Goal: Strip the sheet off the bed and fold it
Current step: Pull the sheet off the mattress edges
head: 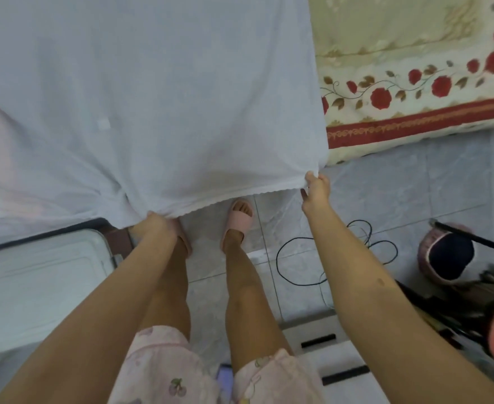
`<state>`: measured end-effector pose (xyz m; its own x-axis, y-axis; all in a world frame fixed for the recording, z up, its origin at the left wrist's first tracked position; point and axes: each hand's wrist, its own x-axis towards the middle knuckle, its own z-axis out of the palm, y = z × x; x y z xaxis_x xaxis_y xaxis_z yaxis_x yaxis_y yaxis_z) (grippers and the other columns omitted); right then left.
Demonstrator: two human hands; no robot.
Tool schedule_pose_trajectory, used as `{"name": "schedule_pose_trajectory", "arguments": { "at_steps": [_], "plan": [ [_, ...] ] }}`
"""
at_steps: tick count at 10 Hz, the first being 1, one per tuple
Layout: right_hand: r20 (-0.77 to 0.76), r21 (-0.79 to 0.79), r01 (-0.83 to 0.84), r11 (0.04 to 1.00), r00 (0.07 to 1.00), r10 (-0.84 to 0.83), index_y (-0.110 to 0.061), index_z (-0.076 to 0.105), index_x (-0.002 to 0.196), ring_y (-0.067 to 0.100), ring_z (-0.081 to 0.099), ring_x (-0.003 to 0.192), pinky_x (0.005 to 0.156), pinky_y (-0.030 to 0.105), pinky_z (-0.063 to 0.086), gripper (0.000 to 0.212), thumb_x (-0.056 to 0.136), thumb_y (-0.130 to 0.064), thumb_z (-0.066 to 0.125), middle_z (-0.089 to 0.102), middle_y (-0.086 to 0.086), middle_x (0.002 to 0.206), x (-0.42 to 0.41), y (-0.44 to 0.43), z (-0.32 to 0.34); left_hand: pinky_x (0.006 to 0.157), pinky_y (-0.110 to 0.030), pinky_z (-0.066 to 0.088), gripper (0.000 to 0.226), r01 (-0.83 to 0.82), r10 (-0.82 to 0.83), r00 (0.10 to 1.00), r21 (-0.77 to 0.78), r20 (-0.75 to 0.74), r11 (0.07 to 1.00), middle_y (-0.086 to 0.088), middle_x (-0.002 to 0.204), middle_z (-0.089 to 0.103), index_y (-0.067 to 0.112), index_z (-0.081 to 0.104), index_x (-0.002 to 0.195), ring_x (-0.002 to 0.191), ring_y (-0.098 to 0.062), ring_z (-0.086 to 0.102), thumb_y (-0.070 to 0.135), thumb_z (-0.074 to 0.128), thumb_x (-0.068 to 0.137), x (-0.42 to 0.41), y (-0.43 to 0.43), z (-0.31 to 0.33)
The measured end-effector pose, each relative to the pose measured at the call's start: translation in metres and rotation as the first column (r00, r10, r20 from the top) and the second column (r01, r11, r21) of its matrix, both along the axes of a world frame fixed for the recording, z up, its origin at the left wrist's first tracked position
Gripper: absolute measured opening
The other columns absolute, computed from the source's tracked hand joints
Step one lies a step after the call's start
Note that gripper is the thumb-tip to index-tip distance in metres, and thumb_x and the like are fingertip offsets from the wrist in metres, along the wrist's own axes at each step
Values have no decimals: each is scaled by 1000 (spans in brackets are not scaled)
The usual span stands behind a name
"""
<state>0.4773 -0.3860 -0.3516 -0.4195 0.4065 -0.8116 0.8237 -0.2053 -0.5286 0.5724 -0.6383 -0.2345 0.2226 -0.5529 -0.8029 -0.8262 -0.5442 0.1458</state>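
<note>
the thin white scalloped-edge sheet (158, 91) is held up off the rose-patterned mattress (414, 83), its hem gripped by the left hand (155, 223) and its corner pinched by the right hand (317, 185). the hem is kept taut between them, likely so a fold can be started.

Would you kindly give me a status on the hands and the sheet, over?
Left hand grips sheet at hem, right hand pinches its corner. Sheet stretched between them, floral bedding uncovered at right. Black cable loose on floor near feet.
</note>
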Motion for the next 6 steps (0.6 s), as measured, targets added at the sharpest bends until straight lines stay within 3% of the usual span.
{"name": "schedule_pose_trajectory", "arguments": {
  "at_steps": [1,2,3,4,5,6],
  "plan": [
    [-35,17,-55,998,998,56,-21,46,80,11,47,70,66,24,41,18,92,-9,52,52,-2,80,1,7,-1,63,-22,44,44,7,-4,997,47,-79,999,-7,95,56,5,40,140,77,-18,55,24,30,102,11,3,-51],
    [-91,48,-122,991,988,126,-21,47,78,9,49,74,68,23,41,18,91,-9,54,53,-3,83,6,9,-1,64,-20,38,29,-51,61,996,137,-65,989,6,66,35,20,59,110,52,-12,34,26,37,92,21,8,-102],
    [-154,200,-281,939,937,313,-19,42,71,8,43,68,63,19,36,23,87,-9,56,46,1,78,8,17,1,49,-22,37,21,187,-176,982,222,-68,957,0,70,39,18,48,76,56,-13,37,14,40,96,2,47,-76],
    [-167,242,-394,886,883,439,-13,47,77,8,44,70,62,14,37,15,90,-10,55,47,6,82,9,26,-1,55,-23,37,17,377,-300,912,289,-278,880,-4,79,47,15,48,82,73,-18,50,10,40,96,-18,90,-59],
    [-176,238,-475,847,837,519,-12,49,74,12,47,77,63,15,37,18,90,-12,56,46,8,87,10,35,-1,53,-12,42,13,729,-606,603,50,-519,683,-4,81,53,6,50,94,64,1,59,-3,41,93,-35,108,-50],
    [-180,118,-495,861,842,509,1,53,70,7,50,68,59,16,36,21,89,-8,57,48,5,76,9,42,-4,68,-15,42,22,877,-789,212,-245,-576,414,1,90,56,12,54,91,71,0,56,-7,42,88,-68,113,-43]
  ]
}}
